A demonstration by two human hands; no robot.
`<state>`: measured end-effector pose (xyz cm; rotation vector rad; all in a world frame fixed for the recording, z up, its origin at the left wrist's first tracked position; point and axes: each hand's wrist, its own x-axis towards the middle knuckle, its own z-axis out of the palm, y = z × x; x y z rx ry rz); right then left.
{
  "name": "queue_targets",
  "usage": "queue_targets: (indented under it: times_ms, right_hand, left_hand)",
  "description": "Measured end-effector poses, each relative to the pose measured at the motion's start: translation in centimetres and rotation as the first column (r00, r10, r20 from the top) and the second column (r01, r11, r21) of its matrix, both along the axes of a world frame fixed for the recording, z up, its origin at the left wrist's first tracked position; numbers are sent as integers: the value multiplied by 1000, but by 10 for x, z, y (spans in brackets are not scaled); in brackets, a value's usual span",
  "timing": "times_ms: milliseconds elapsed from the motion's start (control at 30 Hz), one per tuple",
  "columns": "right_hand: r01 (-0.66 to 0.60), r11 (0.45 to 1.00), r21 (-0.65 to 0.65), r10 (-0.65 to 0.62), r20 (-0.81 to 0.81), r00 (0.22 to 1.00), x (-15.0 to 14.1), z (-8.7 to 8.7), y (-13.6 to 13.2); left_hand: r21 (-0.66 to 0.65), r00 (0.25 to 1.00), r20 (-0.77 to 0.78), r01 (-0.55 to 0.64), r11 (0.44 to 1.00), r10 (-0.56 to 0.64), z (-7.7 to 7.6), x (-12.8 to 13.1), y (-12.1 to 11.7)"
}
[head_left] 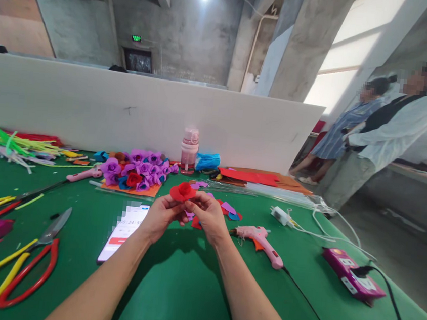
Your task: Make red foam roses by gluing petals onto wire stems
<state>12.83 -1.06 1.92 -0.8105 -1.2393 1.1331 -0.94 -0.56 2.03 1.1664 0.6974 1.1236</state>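
Petal work seems to be the step in hand: you appear to be setting a broad outer petal around the tight rolled centre of the red flower. That flower is up in front of you, above the middle of the green table, pinched at its underside and near edge by the fingertips of your left hand and your right hand. Both grips are narrow, thumbs close together below the bloom; exactly which fingertip bears on the base cannot be told. The next move, as I judge it, calls for keeping the base pinched in one hand while the other presses the petal's edge down or reaches for more. Loose petals lie just beyond your right hand, and the pink glue gun rests beside your right wrist, its nozzle towards you, so mind that tip when reaching. Finished-looking purple roses are clustered ahead to the left, a fair guide for shape.
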Motion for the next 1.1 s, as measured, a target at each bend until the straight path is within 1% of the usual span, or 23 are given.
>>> queue_targets:
  times_ms: [100, 200, 267, 400, 467, 533, 633, 667, 733, 900, 1000, 1100]
  right_hand:
    - [-29, 999, -17, 29, 1, 1000, 0, -1, 1]
    - [6, 1000, 10, -6, 19, 1000, 0, -3, 2]
    - [17, 1000, 15, -17, 19, 1000, 1, -4, 2]
    - [-85, 995, -48, 85, 5, 996, 4, -3, 2]
    - [-101, 993, -54, 100, -17, 995, 7, -1, 2]
    - [-52, 997, -62, 47, -70, 996, 10, 1, 3]
    - [25, 991, -131, -46, -160, 986, 15, 4, 3]
    - [26, 988, -155, -54, -179, 982, 16, 4, 3]
    - [-2, 985, -174, -32, -192, 981, 17, 6, 2]
    - [-98, 984, -148, 79, -126, 989, 14, 14, -6]
    - [-136, 979, -149, 126, -77, 989, 11, 19, -11]
    - [-120, 982, -143, 115, -39, 993, 10, 21, -13]
  left_hand:
    - [-11, 1000, -10, 7, 1000, -7, -2, 0, 1]
    - [-3, 999, -21, 25, 1000, -25, -2, 1, 0]
    - [3, 1000, -22, 17, 1000, -17, -2, 3, -1]
    - [48, 996, -54, -62, 997, 64, -4, 3, 2]
    - [107, 987, -97, -116, 987, 127, -5, 1, 5]
    - [198, 968, -150, -168, 966, 200, -5, -2, 7]
    - [375, 923, -219, -219, 901, 315, -4, -6, 7]
    - [422, 908, -233, -228, 878, 348, -3, -7, 6]
    - [473, 883, -248, -249, 845, 399, -2, -8, 5]
    - [479, 841, -248, -325, 816, 481, -4, -9, 8]
    - [452, 845, -236, -341, 824, 480, -8, -10, 11]
    - [436, 856, -235, -332, 837, 461, -10, -11, 12]
